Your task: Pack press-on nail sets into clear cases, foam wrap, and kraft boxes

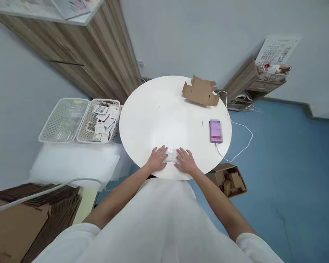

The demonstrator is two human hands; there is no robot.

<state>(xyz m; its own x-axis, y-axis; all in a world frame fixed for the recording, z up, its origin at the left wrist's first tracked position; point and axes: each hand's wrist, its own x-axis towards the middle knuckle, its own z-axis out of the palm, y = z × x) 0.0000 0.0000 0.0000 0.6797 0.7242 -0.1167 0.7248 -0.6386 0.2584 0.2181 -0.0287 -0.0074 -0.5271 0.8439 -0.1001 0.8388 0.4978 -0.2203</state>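
Observation:
A small flat packet (171,155), clear or whitish plastic by its look, lies near the front edge of the round white table (159,109). My left hand (157,160) rests on its left end, palm down with the fingers stretched out. At the other end lies my right hand (185,161), also flat, its fingers spread. What the packet contains is too small to tell. Farther back on the table sits a partly folded brown cardboard box (200,92), its flaps standing out.
A blurred purple-screened phone (215,130) with a white cable (242,126) is at the table's right. On the left, a white basket (80,137) holds several small packets. A carton (218,179) of cardboard pieces stands on the floor. Stacked cardboard (19,230) lies lower left.

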